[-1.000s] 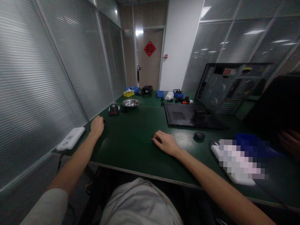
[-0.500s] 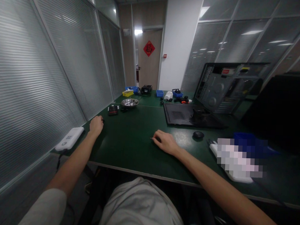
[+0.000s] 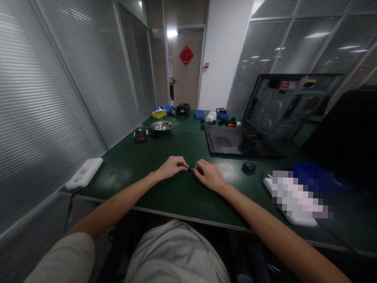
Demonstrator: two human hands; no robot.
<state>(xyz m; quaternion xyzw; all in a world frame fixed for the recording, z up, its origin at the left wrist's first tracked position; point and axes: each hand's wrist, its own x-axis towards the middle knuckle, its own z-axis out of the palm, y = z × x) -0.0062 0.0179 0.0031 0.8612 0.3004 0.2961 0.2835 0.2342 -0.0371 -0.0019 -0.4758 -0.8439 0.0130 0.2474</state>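
Observation:
Above the middle of the green table my left hand (image 3: 172, 166) and my right hand (image 3: 209, 174) face each other, fingertips almost together. The left thumb and fingers pinch a small dark piece (image 3: 188, 169), its kind too small to tell. A thin, light, pin-like piece (image 3: 192, 169) sticks out from the closed fingers of my right hand toward it. Whether the two pieces touch I cannot tell. To the right of my right hand lies a black computer mouse (image 3: 249, 166).
Behind the hands stand a metal bowl (image 3: 162, 126), a black-and-red box (image 3: 141, 135) and several small trays. A black panel (image 3: 225, 142) lies before an open computer case (image 3: 279, 103). White devices rest left (image 3: 85, 173) and right (image 3: 303, 220) near the table's front edge.
My left hand has come from the table's left side to the middle, bringing the small dark piece up to my right hand. The right hand has hardly moved in place. The view has shifted slightly.

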